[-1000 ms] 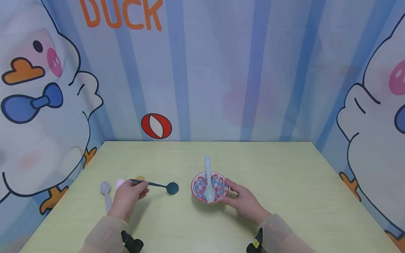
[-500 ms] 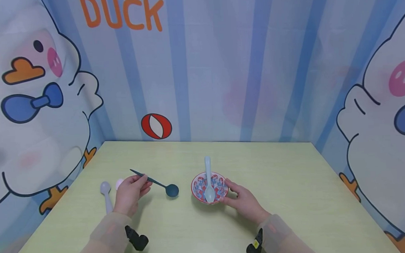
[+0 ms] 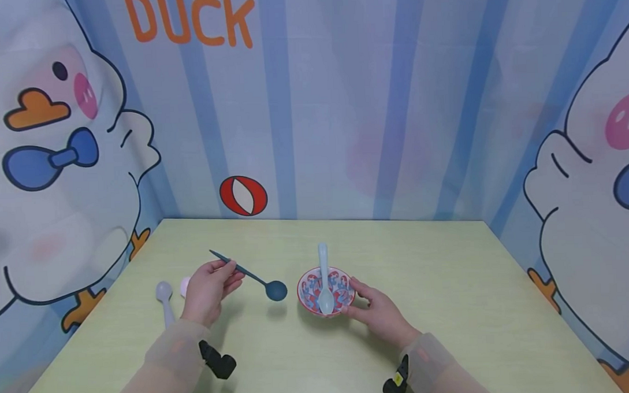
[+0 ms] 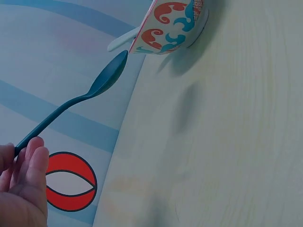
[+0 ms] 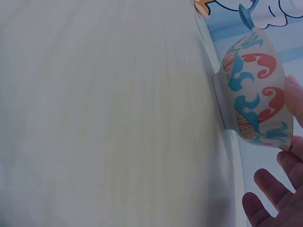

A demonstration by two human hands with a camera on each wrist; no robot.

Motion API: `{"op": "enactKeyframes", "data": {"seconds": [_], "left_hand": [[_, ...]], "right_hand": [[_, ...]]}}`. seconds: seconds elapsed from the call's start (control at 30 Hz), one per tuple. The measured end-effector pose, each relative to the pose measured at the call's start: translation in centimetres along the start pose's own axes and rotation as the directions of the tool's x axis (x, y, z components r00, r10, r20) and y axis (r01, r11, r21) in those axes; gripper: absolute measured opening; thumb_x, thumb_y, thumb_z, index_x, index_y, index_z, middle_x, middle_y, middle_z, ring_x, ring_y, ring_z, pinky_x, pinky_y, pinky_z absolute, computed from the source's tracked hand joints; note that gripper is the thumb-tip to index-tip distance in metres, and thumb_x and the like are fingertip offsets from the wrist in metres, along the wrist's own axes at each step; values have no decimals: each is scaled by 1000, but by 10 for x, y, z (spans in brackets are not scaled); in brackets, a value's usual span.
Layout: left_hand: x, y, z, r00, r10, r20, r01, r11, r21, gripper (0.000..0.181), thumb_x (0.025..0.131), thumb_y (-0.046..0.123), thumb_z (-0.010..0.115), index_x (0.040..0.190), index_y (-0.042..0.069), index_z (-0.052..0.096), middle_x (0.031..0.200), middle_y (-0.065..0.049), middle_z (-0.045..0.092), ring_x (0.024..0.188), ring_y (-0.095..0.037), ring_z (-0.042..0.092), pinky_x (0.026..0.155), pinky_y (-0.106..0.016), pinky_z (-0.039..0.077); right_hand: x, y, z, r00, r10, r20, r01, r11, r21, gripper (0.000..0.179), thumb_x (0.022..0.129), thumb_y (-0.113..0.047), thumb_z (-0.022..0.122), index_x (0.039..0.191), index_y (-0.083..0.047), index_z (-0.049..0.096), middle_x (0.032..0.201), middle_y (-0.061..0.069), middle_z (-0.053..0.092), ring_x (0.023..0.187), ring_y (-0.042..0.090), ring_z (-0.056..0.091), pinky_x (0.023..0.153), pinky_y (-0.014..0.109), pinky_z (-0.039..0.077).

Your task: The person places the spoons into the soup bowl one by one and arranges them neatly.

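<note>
My left hand (image 3: 208,290) pinches a dark teal spoon (image 3: 251,275) by its handle. The spoon's round head (image 4: 109,75) hangs above the table, left of the bowl and apart from it in the head view. A small bowl (image 3: 309,301) with a red rim and red-and-blue pattern stands on the table. Inside it leans a pale blue spoon (image 3: 325,283), handle towards the back. At the bowl's right side my right hand (image 3: 378,315) holds the rim between thumb and fingers; in the right wrist view the other fingers (image 5: 272,189) spread below the bowl (image 5: 258,90).
A lavender spoon (image 3: 164,294) lies at the left of the table (image 3: 426,273). Beside it a pink round end (image 3: 184,285) shows, mostly hidden by my left hand. A duck-printed curtain (image 3: 332,103) rises behind the table and at both sides.
My left hand has lifted the teal spoon and moved it right, closer to the bowl, its handle tip rising. A yellow thing behind that hand is now out of sight. My right hand stays still.
</note>
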State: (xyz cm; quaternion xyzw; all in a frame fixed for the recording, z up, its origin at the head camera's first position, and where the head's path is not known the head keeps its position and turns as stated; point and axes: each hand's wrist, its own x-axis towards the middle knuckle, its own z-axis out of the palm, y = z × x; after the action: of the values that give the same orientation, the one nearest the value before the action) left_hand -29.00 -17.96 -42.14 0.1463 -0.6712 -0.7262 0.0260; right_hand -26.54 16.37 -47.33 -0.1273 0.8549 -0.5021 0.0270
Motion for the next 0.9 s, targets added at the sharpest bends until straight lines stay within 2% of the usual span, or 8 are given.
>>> {"op": "enactKeyframes", "data": {"seconds": [0.23,0.67,0.9], "left_hand": [[1,11,8,1000,0,4,0,1000,9,45,92,28,65,127,6,48,111,-12,63,94,-19,68,80,-26,54],[4,24,32,998,33,60,-33,999,6,39,93,25,64,124,4,52,109,-13,64,92,-20,68,79,-27,54],[4,29,43,995,40,94,-46,997,58,37,95,24,62,125,5,52,110,-14,64,91,-19,68,79,-26,54]], "right_hand": [[1,1,1,1000,-5,0,5,1000,-11,65,87,-27,72,144,-13,45,151,4,36,141,31,27,109,54,27],[2,5,1,1000,-15,-6,15,1000,-20,66,87,-29,72,144,-14,44,151,3,36,140,32,28,108,55,28],[1,3,2,1000,7,-4,-7,1000,-12,65,87,-27,71,145,-15,43,152,2,35,141,31,27,108,55,28]]}}
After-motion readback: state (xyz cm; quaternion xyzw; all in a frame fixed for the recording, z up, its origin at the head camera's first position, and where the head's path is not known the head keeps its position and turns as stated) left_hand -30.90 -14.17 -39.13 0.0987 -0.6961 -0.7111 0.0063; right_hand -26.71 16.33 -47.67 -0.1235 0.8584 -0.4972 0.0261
